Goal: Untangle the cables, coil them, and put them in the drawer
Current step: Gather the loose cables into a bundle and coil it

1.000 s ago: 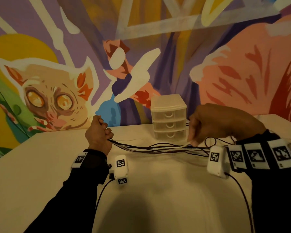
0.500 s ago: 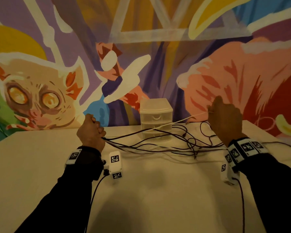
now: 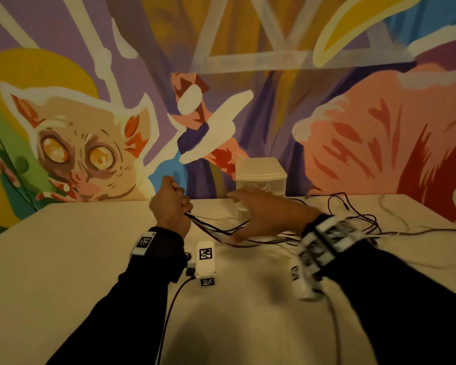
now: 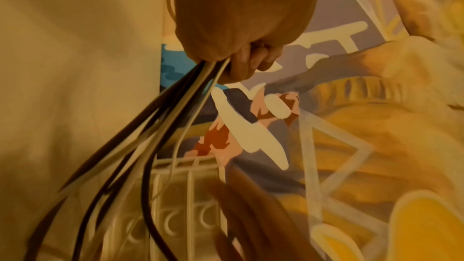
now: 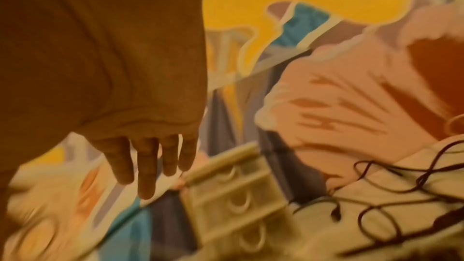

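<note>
A painted mural (image 3: 353, 133) of a wide-eyed animal and large pink shapes filled the wall behind a pale table (image 3: 63, 259), where a person in dark sleeves worked at a tangle of cables (image 3: 348, 222). A small translucent drawer unit (image 3: 261, 175) stood at the back edge of the table against the wall, its three drawers closed. The tangle of dark and pale cords spread over the table to the right of the unit and ran leftward in a loose bundle. The left hand (image 3: 170, 206) was clenched in a fist around the gathered end of that bundle, held above the table, the strands leaving the fist on its right side. The right hand (image 3: 263, 214) hovered over the middle of the strands with fingers extended and spread, holding nothing, the cords passing beneath its palm; whether the thumb touched them could not be told. The left wrist view showed what the head view could not: dark and white cords (image 4: 175, 118) emerging side by side from under the curled fingers (image 4: 248, 61) and fanning out toward the drawer unit (image 4: 185, 201). The right wrist view, blurred, showed four straight fingers (image 5: 145, 166) pointing toward the unit's crescent handles (image 5: 238, 203), with loops of dark cable (image 5: 391, 182) lying on the table off to the right
</note>
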